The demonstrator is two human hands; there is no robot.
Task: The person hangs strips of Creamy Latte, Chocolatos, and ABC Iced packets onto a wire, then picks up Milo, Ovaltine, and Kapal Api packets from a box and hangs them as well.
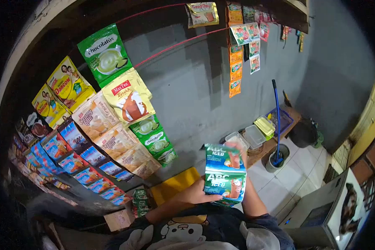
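A folded strip of green and blue ABC Iced drink sachets (214, 177) is held up in front of my chest, with at least two sachets facing me. My left hand (196, 193) grips its lower left side, the thumb lying across the front of the lower sachet. My right hand (239, 151) is at the upper right edge, its fingers closed around the top sachet and slightly blurred. Most of the right palm is hidden behind the strip. The lower end of the sachets reaches down to my dark shirt (187, 231).
Hanging sachet strips, such as Chocolatos (105, 54) and Creamy Latte (96, 114), fill the left. A red cord (175, 44) crosses above. Orange sachets (236, 68) hang farther right. Plastic containers (254, 137) line a low bench; a bucket (277, 160) holds a blue-handled tool (278, 121).
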